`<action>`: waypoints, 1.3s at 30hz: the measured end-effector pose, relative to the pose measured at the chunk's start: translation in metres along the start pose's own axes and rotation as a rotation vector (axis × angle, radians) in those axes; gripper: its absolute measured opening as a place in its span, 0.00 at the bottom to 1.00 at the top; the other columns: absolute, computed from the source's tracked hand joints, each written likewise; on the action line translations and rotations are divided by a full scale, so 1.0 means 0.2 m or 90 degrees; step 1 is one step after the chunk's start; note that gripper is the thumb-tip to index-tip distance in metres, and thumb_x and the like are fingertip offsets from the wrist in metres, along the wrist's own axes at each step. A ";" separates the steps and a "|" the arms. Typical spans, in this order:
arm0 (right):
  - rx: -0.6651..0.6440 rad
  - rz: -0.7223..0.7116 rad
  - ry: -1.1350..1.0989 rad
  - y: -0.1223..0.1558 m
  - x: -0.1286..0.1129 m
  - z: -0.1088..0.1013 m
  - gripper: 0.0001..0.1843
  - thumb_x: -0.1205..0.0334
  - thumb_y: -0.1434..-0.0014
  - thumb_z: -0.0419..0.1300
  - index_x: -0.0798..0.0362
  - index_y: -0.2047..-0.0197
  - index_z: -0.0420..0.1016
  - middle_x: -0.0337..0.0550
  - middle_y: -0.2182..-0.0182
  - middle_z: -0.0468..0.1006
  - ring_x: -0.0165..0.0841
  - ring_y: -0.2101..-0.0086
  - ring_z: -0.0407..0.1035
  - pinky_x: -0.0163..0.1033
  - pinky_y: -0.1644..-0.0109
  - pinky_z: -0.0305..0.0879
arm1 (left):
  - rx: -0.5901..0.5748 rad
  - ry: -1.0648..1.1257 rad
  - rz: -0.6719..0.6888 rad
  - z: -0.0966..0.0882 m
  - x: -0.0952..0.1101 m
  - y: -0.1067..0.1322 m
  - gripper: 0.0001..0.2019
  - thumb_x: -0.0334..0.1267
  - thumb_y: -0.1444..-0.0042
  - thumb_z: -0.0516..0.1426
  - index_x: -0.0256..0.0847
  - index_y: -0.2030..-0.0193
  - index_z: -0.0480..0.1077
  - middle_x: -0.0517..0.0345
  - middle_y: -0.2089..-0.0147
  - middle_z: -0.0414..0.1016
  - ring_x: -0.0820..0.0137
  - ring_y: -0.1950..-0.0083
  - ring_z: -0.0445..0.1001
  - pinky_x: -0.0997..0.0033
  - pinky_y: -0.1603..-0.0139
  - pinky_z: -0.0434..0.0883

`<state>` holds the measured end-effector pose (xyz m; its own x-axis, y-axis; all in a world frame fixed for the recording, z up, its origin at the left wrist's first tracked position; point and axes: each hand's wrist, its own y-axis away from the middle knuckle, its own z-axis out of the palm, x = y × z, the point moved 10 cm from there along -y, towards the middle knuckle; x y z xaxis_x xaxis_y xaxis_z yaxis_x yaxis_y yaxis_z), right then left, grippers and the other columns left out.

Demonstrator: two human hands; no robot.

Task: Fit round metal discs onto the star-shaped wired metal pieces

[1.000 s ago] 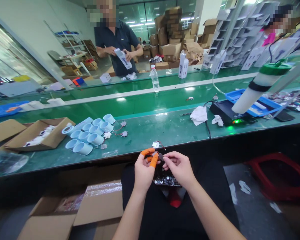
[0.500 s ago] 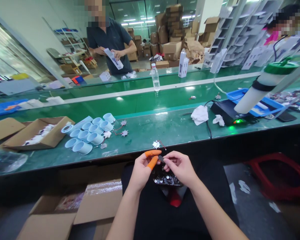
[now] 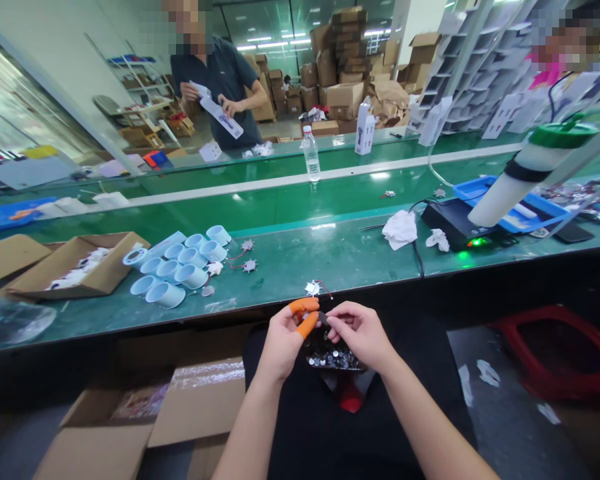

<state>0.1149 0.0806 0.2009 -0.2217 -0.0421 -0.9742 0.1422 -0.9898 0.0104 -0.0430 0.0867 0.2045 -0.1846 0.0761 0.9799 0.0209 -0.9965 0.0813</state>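
My left hand (image 3: 281,345) is raised over my lap, with orange rubber finger cots (image 3: 307,325) on its thumb and forefinger. Those two fingers curl close together, but I cannot tell whether they grip anything. The fingers of my right hand (image 3: 361,335) are pinched together on a small dark piece (image 3: 323,317), which sits just beside the orange cots. Right below my hands, on my lap, lies a heap of small round silver discs (image 3: 334,359) on a dark backing.

Ahead of me on the green worktop (image 3: 280,270), a star-shaped metal circuit board with thin red wires (image 3: 313,288) lies nearest my hands. Further left are pale blue plastic cups (image 3: 167,295), two more star-shaped boards (image 3: 249,265) and a brown cardboard box (image 3: 75,275) holding white pieces. To the right are a crumpled white cloth (image 3: 399,229) and a black electrical unit with a green light (image 3: 455,223). Beyond the worktop, a person in a dark polo shirt (image 3: 215,87) holds a long white printed card (image 3: 221,118). Near my feet are an open cardboard box (image 3: 155,417) and a red plastic stool (image 3: 560,350).
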 end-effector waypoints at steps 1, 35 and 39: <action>-0.001 0.002 -0.003 0.00 0.00 0.00 0.16 0.50 0.45 0.71 0.55 0.62 0.80 0.40 0.74 0.79 0.33 0.74 0.78 0.38 0.69 0.79 | 0.002 0.002 -0.003 0.00 0.00 0.00 0.16 0.39 0.51 0.71 0.39 0.55 0.80 0.47 0.48 0.81 0.62 0.51 0.79 0.66 0.54 0.78; -0.018 0.081 -0.057 0.01 0.01 -0.03 0.20 0.49 0.47 0.73 0.58 0.63 0.80 0.41 0.79 0.80 0.30 0.79 0.75 0.34 0.72 0.73 | -0.165 -0.019 0.006 0.07 0.05 0.06 0.19 0.40 0.40 0.65 0.44 0.42 0.75 0.46 0.41 0.78 0.59 0.42 0.78 0.59 0.40 0.75; -0.018 0.083 -0.052 0.01 0.03 -0.04 0.20 0.49 0.47 0.73 0.58 0.62 0.80 0.42 0.79 0.80 0.30 0.79 0.75 0.33 0.72 0.73 | -0.145 -0.068 0.011 0.08 0.08 0.07 0.18 0.42 0.41 0.65 0.42 0.44 0.77 0.46 0.41 0.79 0.57 0.40 0.77 0.56 0.37 0.72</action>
<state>0.1208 0.0796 0.1931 -0.2772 -0.1819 -0.9434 0.2011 -0.9711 0.1282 -0.0307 0.0750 0.2231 -0.0807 0.0500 0.9955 -0.2015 -0.9789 0.0328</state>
